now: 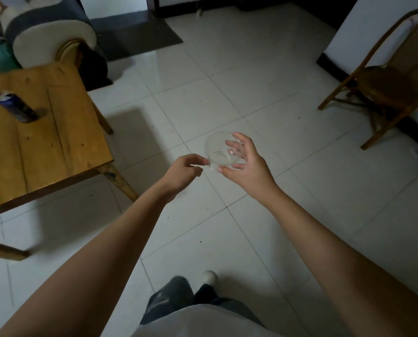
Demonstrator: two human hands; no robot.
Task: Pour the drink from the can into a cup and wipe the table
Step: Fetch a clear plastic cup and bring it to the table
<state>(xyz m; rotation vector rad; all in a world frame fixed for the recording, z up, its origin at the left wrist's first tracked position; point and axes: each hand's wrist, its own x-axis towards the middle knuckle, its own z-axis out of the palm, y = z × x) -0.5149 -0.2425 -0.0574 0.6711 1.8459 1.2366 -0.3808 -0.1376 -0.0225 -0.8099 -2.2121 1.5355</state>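
A clear plastic cup (216,152) is held in the air over the tiled floor, its mouth turned toward me. My right hand (245,164) wraps around its far side, with fingers and thumb curled on its wall. My left hand (183,172) pinches the cup's near rim between thumb and fingers. A dark blue drink can (17,107) stands upright on the wooden table (57,132) at the left, well away from both hands.
A wooden chair (383,86) stands at the right by a wall. A cushioned seat (45,37) sits behind the table. A grey mat (139,37) lies near the doorway. White tiled floor (239,81) spreads between them.
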